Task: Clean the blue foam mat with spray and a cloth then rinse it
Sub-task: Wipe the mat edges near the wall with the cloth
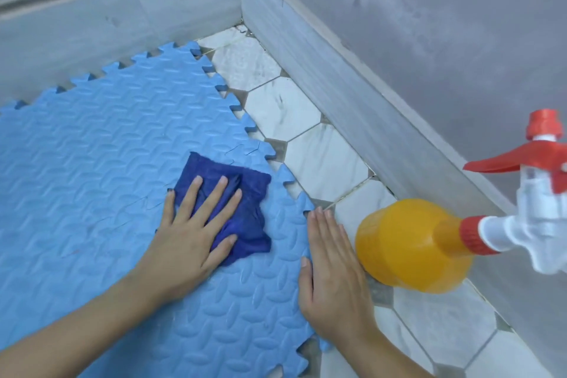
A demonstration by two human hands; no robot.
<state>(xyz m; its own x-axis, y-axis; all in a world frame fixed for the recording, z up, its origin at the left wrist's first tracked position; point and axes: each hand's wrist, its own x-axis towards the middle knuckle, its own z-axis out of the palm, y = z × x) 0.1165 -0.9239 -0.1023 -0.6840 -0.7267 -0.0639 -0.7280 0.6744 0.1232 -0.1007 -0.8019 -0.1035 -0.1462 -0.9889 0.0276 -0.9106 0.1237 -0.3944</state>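
A light blue foam mat [107, 163] with jigsaw edges lies flat on the tiled floor. On its right part lies a dark blue cloth [242, 202]. My left hand [190, 233] presses flat on the cloth with straight, spread fingers. My right hand [331, 273] lies flat with its fingers together on the mat's right edge, beside the cloth. A yellow spray bottle [411, 245] with a white and red trigger head stands on the tiles just right of my right hand.
White hexagonal floor tiles [322, 156] run along the mat's right side. Grey walls with a tiled skirting [337, 86] meet in a corner beyond the mat and close in the far and right sides.
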